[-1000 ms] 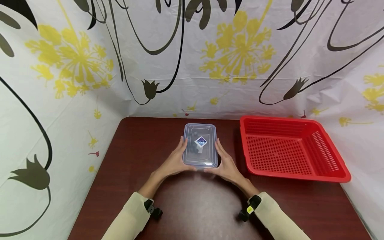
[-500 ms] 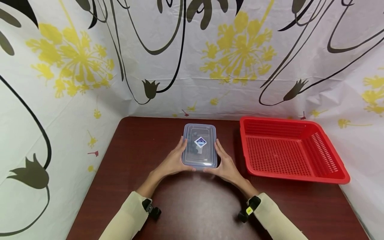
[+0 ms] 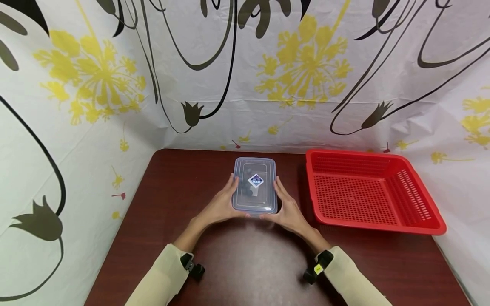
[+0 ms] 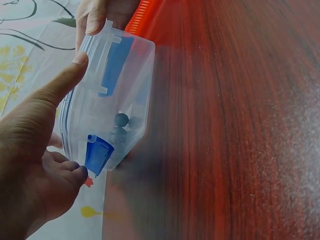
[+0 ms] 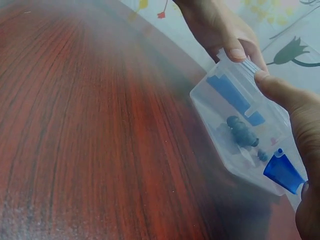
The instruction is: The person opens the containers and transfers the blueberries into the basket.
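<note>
Container: clear rectangular plastic box with lid and blue side clips [image 3: 255, 185], sits flat on dark red-brown wooden surface [image 3: 245, 259], about centre, long side running away from the person.
Contents: small dark round pieces [image 5: 241, 132] inside, seen through the wall; exact kind cannot tell.
Left hand: left hand [image 3: 221, 205] curled round the box's left side, thumb on the lid edge [image 4: 75, 70], fingers by the blue clip [image 4: 98, 154].
Right hand: right hand [image 3: 288, 210] grips the right side the same way, thumb on the lid rim, blue clip [image 5: 283, 173] next to its fingers.
Basket: red perforated plastic basket [image 3: 425, 212] on the surface to the right, near the box, not touching.
Backdrop: white sheet with yellow flowers and black vines [image 3: 306, 63] round the surface on three sides.
Step tip (judgement): keep grip even on both sides, box level so loose pieces don't roll; thumbs steady the lid while fingers work the clips, one side at a time to avoid tipping.
</note>
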